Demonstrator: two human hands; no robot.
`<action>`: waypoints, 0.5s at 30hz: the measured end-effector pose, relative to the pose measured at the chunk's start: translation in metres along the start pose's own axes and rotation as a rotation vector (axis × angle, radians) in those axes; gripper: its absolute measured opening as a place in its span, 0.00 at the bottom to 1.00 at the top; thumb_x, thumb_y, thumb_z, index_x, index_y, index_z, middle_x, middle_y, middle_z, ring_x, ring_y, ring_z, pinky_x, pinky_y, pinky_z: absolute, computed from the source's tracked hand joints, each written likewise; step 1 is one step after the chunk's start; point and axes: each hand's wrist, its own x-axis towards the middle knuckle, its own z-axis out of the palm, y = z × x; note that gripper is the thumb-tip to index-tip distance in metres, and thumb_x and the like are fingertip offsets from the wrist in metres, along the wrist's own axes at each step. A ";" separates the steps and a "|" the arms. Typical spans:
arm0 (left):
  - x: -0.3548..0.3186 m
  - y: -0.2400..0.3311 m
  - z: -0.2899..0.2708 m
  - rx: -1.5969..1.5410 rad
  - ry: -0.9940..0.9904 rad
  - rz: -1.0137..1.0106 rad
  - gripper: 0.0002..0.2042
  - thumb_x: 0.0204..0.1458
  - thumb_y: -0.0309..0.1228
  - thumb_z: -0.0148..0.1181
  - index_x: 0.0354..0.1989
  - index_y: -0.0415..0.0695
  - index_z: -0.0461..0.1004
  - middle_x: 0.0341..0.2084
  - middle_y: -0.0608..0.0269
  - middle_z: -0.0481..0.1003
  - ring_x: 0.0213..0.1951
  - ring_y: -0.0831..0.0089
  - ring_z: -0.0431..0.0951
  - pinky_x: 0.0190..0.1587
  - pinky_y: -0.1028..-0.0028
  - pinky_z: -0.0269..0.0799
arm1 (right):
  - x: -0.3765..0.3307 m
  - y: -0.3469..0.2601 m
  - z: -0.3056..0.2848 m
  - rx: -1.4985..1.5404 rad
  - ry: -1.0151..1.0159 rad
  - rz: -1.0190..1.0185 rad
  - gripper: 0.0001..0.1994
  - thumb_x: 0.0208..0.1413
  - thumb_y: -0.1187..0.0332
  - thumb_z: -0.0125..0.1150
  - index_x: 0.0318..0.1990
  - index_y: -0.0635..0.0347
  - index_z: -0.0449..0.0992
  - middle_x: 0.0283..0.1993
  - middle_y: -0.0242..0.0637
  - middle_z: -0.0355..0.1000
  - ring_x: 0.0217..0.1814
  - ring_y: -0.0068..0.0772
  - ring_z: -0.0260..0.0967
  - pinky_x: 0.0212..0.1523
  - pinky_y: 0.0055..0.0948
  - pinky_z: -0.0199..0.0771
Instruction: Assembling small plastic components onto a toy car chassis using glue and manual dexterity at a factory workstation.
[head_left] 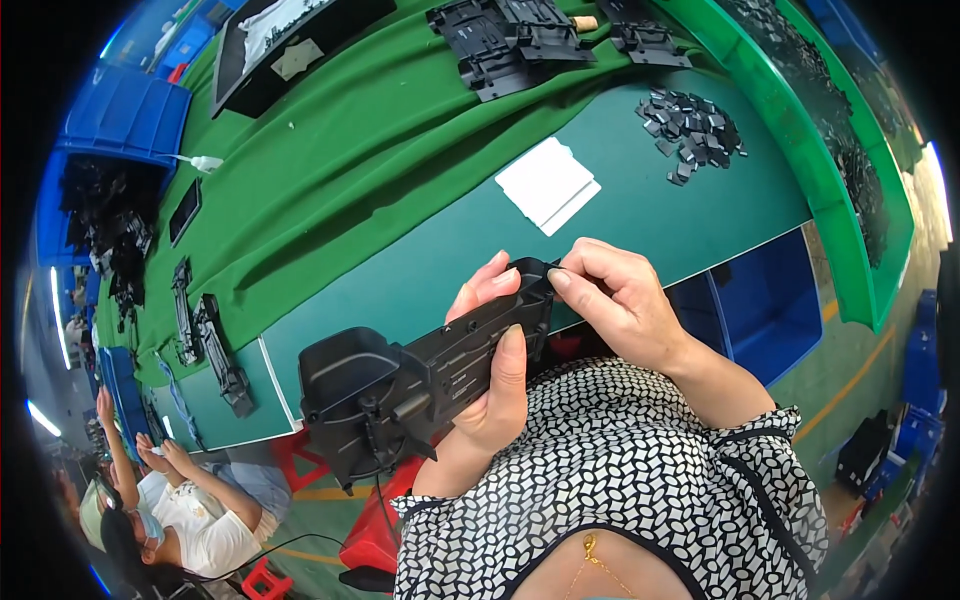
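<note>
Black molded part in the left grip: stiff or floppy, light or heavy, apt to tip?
Probably stiff: the black molded part extends beyond the left grip without visible sag. Likely light for its size, given its thin-looking walls. Could tip toward its bulky cup-like end, which overhangs that grip.

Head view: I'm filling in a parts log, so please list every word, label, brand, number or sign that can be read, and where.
None can be read.
Black plastic part in the left hand: small pale marks, too small to read.
White flat item on the table: no writing visible.
</note>
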 end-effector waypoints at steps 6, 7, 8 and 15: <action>-0.002 -0.001 -0.001 0.026 -0.024 0.003 0.25 0.56 0.21 0.48 0.62 0.38 0.52 0.51 0.51 0.69 0.57 0.53 0.65 0.61 0.46 0.52 | -0.001 -0.001 0.001 0.013 0.012 -0.007 0.09 0.56 0.73 0.54 0.25 0.67 0.69 0.22 0.31 0.62 0.22 0.20 0.55 0.22 0.23 0.55; -0.002 0.001 -0.001 0.039 -0.029 0.002 0.25 0.56 0.21 0.48 0.62 0.37 0.51 0.51 0.50 0.69 0.57 0.52 0.65 0.61 0.46 0.52 | -0.002 -0.001 0.001 0.018 0.007 -0.003 0.09 0.56 0.73 0.54 0.25 0.67 0.69 0.22 0.31 0.62 0.23 0.20 0.55 0.23 0.23 0.56; -0.002 0.001 -0.002 0.040 -0.026 0.003 0.25 0.56 0.21 0.48 0.62 0.37 0.51 0.51 0.50 0.69 0.57 0.52 0.65 0.61 0.46 0.52 | -0.002 -0.002 0.000 0.023 0.002 0.001 0.09 0.56 0.73 0.54 0.25 0.67 0.68 0.22 0.32 0.62 0.23 0.21 0.56 0.23 0.23 0.56; 0.000 0.002 -0.001 0.047 -0.046 0.003 0.25 0.56 0.21 0.49 0.62 0.36 0.52 0.50 0.51 0.70 0.56 0.51 0.66 0.61 0.48 0.53 | -0.001 0.001 0.000 -0.004 0.008 -0.034 0.09 0.56 0.74 0.54 0.25 0.67 0.68 0.22 0.32 0.61 0.23 0.22 0.55 0.23 0.24 0.56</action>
